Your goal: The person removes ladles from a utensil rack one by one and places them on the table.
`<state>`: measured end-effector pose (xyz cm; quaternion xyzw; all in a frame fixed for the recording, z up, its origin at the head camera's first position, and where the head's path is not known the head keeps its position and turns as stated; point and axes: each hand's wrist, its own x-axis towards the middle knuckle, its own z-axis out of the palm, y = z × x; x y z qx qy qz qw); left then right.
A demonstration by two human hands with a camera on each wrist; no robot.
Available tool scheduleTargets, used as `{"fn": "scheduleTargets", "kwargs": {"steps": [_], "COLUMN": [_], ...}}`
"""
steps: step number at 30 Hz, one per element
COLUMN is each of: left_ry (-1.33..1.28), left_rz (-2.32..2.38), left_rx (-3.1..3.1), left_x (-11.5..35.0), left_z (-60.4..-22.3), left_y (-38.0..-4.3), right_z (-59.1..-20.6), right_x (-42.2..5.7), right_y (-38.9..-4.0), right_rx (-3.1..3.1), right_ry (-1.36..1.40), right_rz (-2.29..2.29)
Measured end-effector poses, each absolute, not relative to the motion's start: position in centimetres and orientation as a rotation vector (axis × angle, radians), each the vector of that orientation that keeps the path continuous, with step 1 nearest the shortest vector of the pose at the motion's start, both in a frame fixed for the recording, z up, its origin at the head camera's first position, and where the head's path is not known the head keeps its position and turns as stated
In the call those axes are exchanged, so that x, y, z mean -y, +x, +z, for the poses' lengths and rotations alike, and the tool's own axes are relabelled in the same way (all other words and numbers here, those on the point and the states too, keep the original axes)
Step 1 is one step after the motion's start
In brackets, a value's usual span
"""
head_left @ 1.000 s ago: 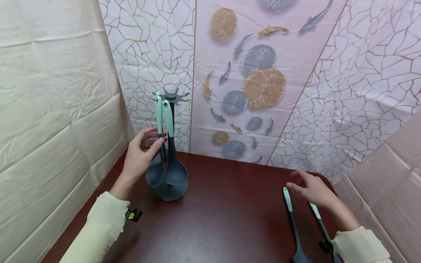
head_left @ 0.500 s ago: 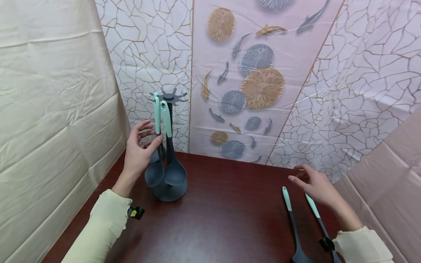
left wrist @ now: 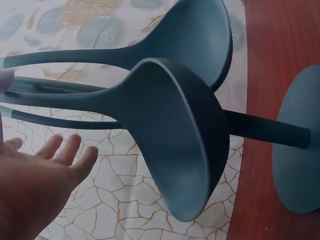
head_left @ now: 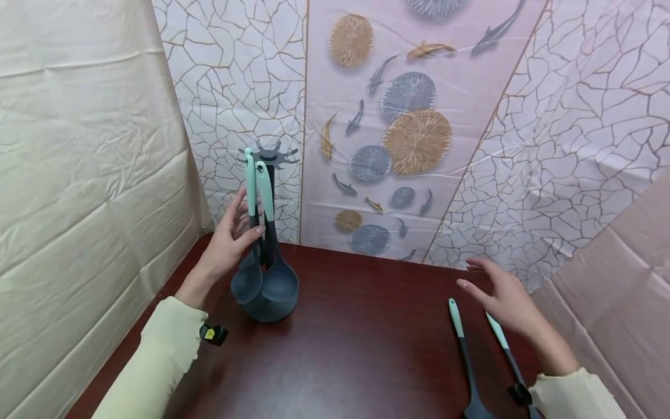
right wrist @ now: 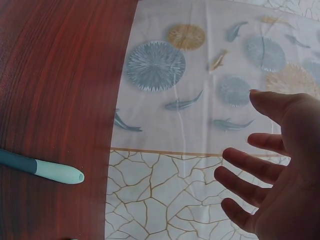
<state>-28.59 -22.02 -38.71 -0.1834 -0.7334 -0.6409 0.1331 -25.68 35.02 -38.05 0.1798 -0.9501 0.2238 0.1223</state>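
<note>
Your left hand [head_left: 224,247], fingers apart, around ladle [head_left: 246,284] hung on stand [head_left: 269,315], contact unclear; your right hand [head_left: 506,299], fingers spread, near two utensils [head_left: 456,320].

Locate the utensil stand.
In the head view, the utensil stand is upright on the left side of the table, beside the left hand.

Glossy dark-red wood-grain tabletop [head_left: 366,314], pale glare [head_left: 324,387] across its front! Behind it hangs a white cloth [head_left: 235,70] with gold crackle lines and a pink fish-printed panel [head_left: 403,139]; creased cream fabric [head_left: 94,151] walls the left, creased pinkish-beige cloth [head_left: 617,291] the right.
</note>
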Motion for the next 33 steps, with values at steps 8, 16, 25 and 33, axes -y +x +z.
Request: {"fn": "scheduleTargets", "kwargs": {"steps": [8,16,25,33], "left_ry": [-0.524,-0.515,-0.536,-0.508], "left_rz": [-1.894,-1.889,-1.824,-1.708], "left_rx": [2.156,2.242,2.277,2.322], "left_x": [21.9,21.9,22.0,22.1], "left_z": [-38.5,-38.0,-38.2,-38.0], "left_y": [-29.3,-29.6,-30.1,-30.0], "right_z": [-38.3,-38.2,-38.3,-39.2], "right_x": [-35.0,-34.9,-33.8,-32.4], "right_y": [-25.5,-25.2,-24.9,-25.0], "right_rx": [2.734,2.728,2.687,2.586], "right_ry": [0.544,0.554,0.613,0.651], "right_rz": [0.689,0.677,0.654,0.677]}}
